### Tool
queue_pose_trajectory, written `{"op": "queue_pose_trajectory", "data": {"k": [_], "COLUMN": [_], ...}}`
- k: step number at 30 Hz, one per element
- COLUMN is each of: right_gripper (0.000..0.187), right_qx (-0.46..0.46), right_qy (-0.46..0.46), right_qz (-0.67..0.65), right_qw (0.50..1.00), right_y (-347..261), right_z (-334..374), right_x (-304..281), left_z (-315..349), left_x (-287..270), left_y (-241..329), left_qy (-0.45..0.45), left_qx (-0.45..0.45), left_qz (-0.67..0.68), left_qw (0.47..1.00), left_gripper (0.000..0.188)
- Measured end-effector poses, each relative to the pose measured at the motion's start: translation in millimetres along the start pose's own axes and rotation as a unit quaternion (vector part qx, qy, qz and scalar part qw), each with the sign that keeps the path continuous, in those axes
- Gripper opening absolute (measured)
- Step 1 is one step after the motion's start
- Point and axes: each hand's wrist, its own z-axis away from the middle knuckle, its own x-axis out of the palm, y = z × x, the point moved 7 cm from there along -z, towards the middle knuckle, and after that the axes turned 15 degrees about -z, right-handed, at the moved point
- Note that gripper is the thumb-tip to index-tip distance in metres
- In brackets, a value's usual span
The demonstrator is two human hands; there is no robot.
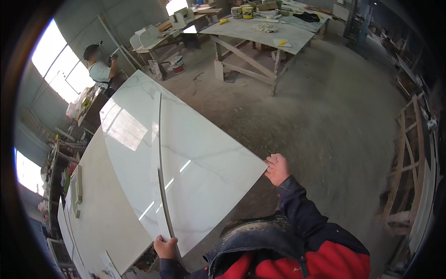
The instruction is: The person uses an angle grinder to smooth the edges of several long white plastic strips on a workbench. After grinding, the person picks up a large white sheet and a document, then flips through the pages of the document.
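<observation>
Head view, left to right: beyond a pale table (102, 200), a long strip (159, 153) lies across a glossy white slab (211, 172), the left hand (165, 248) gripping the strip's near end at the slab's edge, while the right hand (277, 169) grasps the slab's right corner, out over the floor (325, 135). If the right hand lost that corner or pushed down unevenly, the slab could tip or crack, and the strip could skid on the slick face and scratch it.
</observation>
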Motion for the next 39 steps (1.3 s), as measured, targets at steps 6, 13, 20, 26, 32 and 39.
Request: {"op": "queue_pose_trajectory", "data": {"k": [6,13,20,26,32,39], "right_gripper": [0.066,0.059,0.054,0.033,0.02,0.015], "right_qx": [-0.012,0.047,0.076,0.067,0.097,0.198], "right_qy": [-0.018,-0.04,-0.008,0.166,0.362,0.278], "right_qz": [0.076,0.125,0.185,0.315,0.446,0.49], "right_qw": [0.997,0.99,0.98,0.932,0.813,0.802], "right_y": [-114.7,-180.0,-272.6,-430.8,-500.6,-483.0], "right_z": [-28.2,-77.1,-170.8,-218.0,-230.3,-364.2], "right_x": [-4.5,-3.7,-35.3,-178.2,-216.6,-146.6], "left_z": [46.2,37.2,-35.8,-122.0,-192.7,-251.9], "left_x": [37.2,94.1,139.1,179.6,183.3,196.2], "left_y": [100.6,174.8,224.8,286.6,306.0,323.2], "left_qy": [0.05,0.073,0.109,0.124,0.162,0.159], "left_qx": [-0.024,-0.074,-0.109,-0.136,-0.15,-0.192], "left_qz": [-0.101,-0.051,-0.105,-0.063,-0.117,-0.146], "left_qw": [0.993,0.993,0.983,0.981,0.968,0.957], "left_gripper": [0.037,0.039,0.039,0.035,0.035,0.036]}}
